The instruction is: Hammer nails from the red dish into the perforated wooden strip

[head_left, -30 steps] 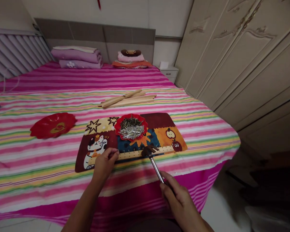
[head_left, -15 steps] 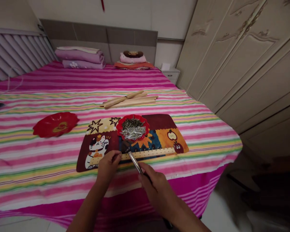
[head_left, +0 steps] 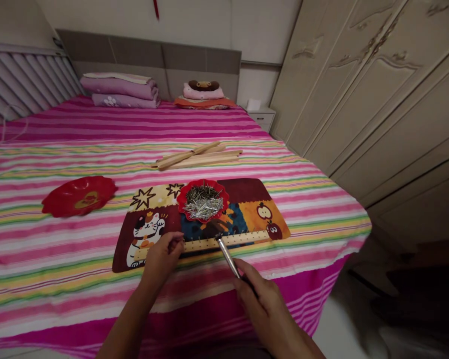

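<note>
My right hand (head_left: 264, 299) is wrapped round the dark grip of a hammer (head_left: 227, 254). The hammer's metal shaft slants up and left, and its small dark head is over a pale wooden strip (head_left: 243, 238). Several nails stand upright along the strip, which also has rows of dark dots. My left hand (head_left: 160, 259) is at the strip's left part, thumb and fingers pinched together; what is between the fingertips is too small to make out. Under the strip lies a patterned mat (head_left: 239, 189). A red scalloped bowl (head_left: 225, 197) full of nails (head_left: 205, 204) sits on it.
Left of the mat lies a red plate (head_left: 65, 194). Farther back is a pile of wooden strips (head_left: 202, 158). Everything rests on a striped bedspread (head_left: 310, 199); folded bedding (head_left: 123, 89) is by the headboard, and a wardrobe (head_left: 344, 99) stands right.
The hammer and my right hand have moved to the right, away from my left fingertips. My left hand remains pinched at the strip. The whole view has shifted slightly.
</note>
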Motion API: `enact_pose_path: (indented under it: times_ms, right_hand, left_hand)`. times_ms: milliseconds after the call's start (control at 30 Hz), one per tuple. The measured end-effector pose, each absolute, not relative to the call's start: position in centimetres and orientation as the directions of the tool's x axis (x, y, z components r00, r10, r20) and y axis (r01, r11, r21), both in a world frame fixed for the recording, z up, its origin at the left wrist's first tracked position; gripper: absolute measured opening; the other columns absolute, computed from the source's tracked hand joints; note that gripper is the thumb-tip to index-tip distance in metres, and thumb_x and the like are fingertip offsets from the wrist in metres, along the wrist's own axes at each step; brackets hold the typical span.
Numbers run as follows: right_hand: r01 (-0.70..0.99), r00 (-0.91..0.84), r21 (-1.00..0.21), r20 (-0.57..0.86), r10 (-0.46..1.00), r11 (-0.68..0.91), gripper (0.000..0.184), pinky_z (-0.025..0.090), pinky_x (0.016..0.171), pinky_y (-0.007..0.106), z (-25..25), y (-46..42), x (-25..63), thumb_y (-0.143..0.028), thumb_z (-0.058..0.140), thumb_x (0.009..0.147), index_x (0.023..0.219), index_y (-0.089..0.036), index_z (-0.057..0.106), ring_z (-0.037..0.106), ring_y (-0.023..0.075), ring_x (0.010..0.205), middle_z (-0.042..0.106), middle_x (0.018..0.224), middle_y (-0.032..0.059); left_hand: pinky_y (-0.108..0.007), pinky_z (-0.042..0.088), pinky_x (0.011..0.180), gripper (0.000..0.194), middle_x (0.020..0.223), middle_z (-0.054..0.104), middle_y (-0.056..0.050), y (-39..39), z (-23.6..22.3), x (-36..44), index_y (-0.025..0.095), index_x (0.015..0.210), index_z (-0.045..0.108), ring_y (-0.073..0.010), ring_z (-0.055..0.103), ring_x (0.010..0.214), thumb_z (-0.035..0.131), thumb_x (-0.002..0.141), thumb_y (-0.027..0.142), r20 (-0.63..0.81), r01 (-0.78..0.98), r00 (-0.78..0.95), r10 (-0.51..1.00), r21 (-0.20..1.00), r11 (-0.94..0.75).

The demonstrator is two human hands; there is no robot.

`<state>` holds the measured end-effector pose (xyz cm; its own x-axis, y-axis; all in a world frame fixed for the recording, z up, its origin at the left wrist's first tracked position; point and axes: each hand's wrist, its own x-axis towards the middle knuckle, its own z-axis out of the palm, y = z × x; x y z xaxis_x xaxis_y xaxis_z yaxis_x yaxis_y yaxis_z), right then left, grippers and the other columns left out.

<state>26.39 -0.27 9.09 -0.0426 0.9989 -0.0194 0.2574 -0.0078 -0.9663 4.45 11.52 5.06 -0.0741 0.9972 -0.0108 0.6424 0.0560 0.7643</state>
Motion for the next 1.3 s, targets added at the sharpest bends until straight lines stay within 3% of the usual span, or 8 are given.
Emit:
enact_pose_path:
  times_ms: [100,233,433,600,800,1033,1133,1300]
  right_hand:
    - [0.258,0.053,-0.964,-0.053,0.997,-0.065,0.045,0.028,0.042,0.02,8.3,-1.1,27.8,-0.042,0.041,0.093,0.126,-0.014,0.053,0.031,0.0097,0.046,0.036,0.054,-0.006]
    - [0.312,0.127,-0.947,-0.034,0.991,-0.073,0.044,0.038,0.047,0.02,7.7,-1.5,29.2,-0.044,0.043,0.091,0.123,-0.016,0.056,0.041,0.0117,0.051,0.046,0.059,-0.003]
    - [0.357,0.118,-0.928,-0.067,0.991,-0.106,0.047,0.04,0.047,0.02,6.8,-1.9,29.9,-0.047,0.042,0.091,0.124,-0.016,0.056,0.044,0.0122,0.049,0.048,0.056,-0.0035]
    - [0.325,0.125,-0.942,-0.041,0.991,-0.08,0.045,0.041,0.046,0.019,6.4,-1.9,29.8,-0.046,0.043,0.091,0.123,-0.017,0.058,0.046,0.0122,0.049,0.052,0.057,-0.0026]
    - [0.328,0.147,-0.94,-0.048,0.988,-0.095,0.045,0.042,0.049,0.019,6.5,-2.1,29.3,-0.046,0.044,0.09,0.122,-0.017,0.059,0.047,0.0125,0.051,0.052,0.059,-0.0022]
    - [0.351,0.101,-0.931,-0.068,0.993,-0.1,0.048,0.039,0.046,0.021,6.7,-2.4,28.9,-0.047,0.043,0.091,0.124,-0.016,0.057,0.04,0.0121,0.047,0.043,0.053,-0.0041]
    - [0.35,0.06,-0.934,-0.051,0.997,-0.069,0.047,0.038,0.047,0.02,6.9,-2.3,28.7,-0.045,0.041,0.092,0.126,-0.015,0.055,0.039,0.0118,0.048,0.041,0.054,-0.0044]
    - [0.314,-0.001,-0.945,-0.098,0.995,-0.092,0.048,0.037,0.048,0.02,6.9,-2.3,28.1,-0.044,0.04,0.093,0.129,-0.015,0.051,0.037,0.0114,0.05,0.037,0.056,-0.0049]
  left_hand:
    - [-0.026,0.047,0.067,0.026,0.077,0.069,-0.001,13.5,6.4,5.2,0.023,0.088,0.066,-0.0173,0.062,0.071,0.049,0.074,0.037,0.105,0.717,-0.074,0.992,0.697,-0.02]
    - [-0.029,0.045,0.083,0.025,0.095,0.069,-0.007,17.2,7.4,7.4,0.021,0.089,0.069,-0.0205,0.061,0.091,0.046,0.08,0.028,0.174,0.877,0.087,0.981,0.454,-0.158]
    - [-0.033,0.042,0.075,0.021,0.074,0.064,-0.009,20.6,7.1,9.3,0.02,0.065,0.068,-0.0259,0.061,0.083,0.05,0.075,0.02,0.117,0.929,0.108,0.987,0.343,-0.142]
    - [-0.029,0.041,0.073,0.019,0.07,0.063,-0.007,20.8,7.1,8.9,0.021,0.058,0.062,-0.0223,0.06,0.08,0.052,0.074,0.021,0.11,0.9,0.085,0.99,0.417,-0.124]
    - [-0.026,0.042,0.063,0.017,0.066,0.066,-0.003,20.0,7.8,7.3,0.02,0.069,0.064,-0.0174,0.059,0.065,0.052,0.073,0.031,0.06,0.753,-0.016,0.998,0.657,-0.027]
    - [-0.027,0.048,0.059,0.051,0.07,0.069,-0.004,16.3,7.4,3.7,0.016,0.081,0.067,-0.0159,0.06,0.062,0.068,0.055,0.059,-0.056,0.388,-0.083,0.995,0.918,0.084]
    - [-0.027,0.047,0.057,0.046,0.067,0.068,-0.003,14.3,6.7,2.4,0.017,0.074,0.066,-0.0161,0.06,0.061,0.072,0.049,0.055,-0.146,0.301,-0.123,0.982,0.937,0.177]
    - [-0.027,0.048,0.061,0.035,0.066,0.068,-0.001,12.2,5.1,1.8,0.02,0.075,0.067,-0.0175,0.063,0.063,0.068,0.055,0.049,-0.183,0.373,-0.191,0.964,0.895,0.244]
